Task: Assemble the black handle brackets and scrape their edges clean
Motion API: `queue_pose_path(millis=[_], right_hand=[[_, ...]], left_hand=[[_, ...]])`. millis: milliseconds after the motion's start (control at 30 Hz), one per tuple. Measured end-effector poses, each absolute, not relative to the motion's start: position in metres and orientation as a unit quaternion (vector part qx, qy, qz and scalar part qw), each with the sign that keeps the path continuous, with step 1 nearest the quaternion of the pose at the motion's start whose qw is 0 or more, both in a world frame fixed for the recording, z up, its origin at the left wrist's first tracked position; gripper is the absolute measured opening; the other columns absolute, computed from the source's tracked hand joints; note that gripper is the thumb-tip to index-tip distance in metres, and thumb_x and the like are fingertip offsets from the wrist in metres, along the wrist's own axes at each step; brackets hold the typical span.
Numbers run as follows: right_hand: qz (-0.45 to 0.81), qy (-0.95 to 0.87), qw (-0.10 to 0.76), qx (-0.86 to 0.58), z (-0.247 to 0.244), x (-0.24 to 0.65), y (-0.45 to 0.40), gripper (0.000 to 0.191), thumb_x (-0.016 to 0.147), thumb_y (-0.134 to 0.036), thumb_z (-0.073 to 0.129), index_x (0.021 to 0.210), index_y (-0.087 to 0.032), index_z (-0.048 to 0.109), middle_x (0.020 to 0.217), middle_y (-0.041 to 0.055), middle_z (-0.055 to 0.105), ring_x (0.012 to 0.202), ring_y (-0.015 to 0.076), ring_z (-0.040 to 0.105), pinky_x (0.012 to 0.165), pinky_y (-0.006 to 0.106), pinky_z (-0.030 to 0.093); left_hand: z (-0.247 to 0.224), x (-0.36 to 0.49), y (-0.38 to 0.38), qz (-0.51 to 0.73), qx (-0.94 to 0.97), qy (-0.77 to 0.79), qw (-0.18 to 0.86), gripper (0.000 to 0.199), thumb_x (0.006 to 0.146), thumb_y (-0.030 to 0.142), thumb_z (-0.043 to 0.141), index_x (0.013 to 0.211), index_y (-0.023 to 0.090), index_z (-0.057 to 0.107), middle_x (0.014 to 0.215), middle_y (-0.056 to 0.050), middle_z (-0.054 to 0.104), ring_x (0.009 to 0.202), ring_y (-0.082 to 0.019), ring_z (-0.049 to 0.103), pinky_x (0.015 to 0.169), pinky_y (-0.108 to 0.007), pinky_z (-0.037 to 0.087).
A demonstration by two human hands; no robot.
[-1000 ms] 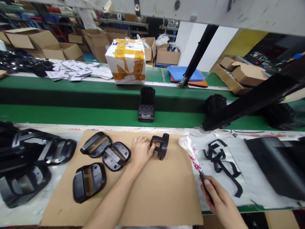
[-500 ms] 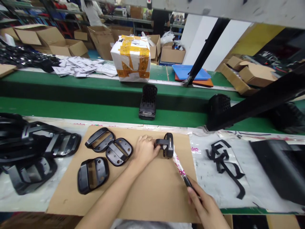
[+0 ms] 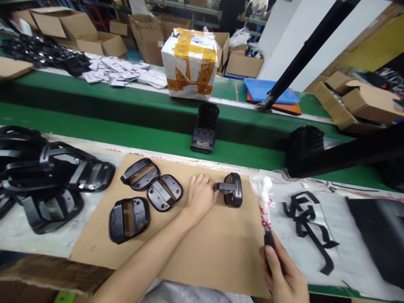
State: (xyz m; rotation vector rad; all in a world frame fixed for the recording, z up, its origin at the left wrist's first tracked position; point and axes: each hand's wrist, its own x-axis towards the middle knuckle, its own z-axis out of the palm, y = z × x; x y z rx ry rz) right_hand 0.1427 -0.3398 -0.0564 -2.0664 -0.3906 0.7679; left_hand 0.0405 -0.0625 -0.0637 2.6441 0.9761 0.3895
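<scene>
three black frames (image 3: pixel 161 191) lie near the left hand (image 3: pixel 202 194), its fingers pinching a fourth frame (image 3: pixel 235 187) — right hand (image 3: pixel 283 267) wrapped round a white-headed tool (image 3: pixel 265 210).

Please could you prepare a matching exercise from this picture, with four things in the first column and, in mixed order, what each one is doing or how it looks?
Column 1
1. left hand
2. blue tray
3. right hand
4. white box

Column 2
A. grips the dark handle of a white-headed tool
B. bound with yellow-orange tape
C. holds a black frame over cardboard
D. lies on a flat orange thing

Right pairs: 1-C, 2-D, 3-A, 4-B
</scene>
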Motion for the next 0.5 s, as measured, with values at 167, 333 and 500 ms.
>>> queue_pose_path(millis=[167,333,500], right_hand=[[0.342,-0.22,0.395,-0.824,-0.051,0.127,-0.329,0.069,0.088,-0.069,0.064,0.139,-0.021,0.067,0.129,0.0116,0.07,0.111,0.0338,0.07,0.075,0.032,0.064],[0.375,-0.195,0.383,-0.822,-0.035,0.129,-0.317,0.07,0.093,-0.067,0.059,0.142,-0.019,0.064,0.075,0.0047,0.073,0.049,0.0181,0.061,0.04,0.024,0.048],[0.342,-0.149,0.415,-0.83,-0.039,0.136,-0.33,0.073,0.085,-0.07,0.068,0.136,-0.017,0.069,0.102,0.0087,0.077,0.079,0.0235,0.072,0.058,0.023,0.058]], left_hand=[[-0.062,0.041,-0.063,0.134,0.918,0.342,0.151,0.012,0.092,0.026,0.064,0.091,0.017,0.071,0.095,-0.009,0.064,0.097,-0.028,0.054,0.082,-0.044,0.037],[-0.062,0.04,-0.062,0.132,0.918,0.343,0.147,0.01,0.092,0.025,0.062,0.091,0.018,0.07,0.095,-0.009,0.064,0.097,-0.028,0.054,0.083,-0.043,0.038],[-0.063,0.041,-0.063,0.136,0.917,0.347,0.145,0.008,0.09,0.024,0.065,0.091,0.019,0.07,0.095,-0.008,0.064,0.097,-0.027,0.054,0.083,-0.044,0.038]])
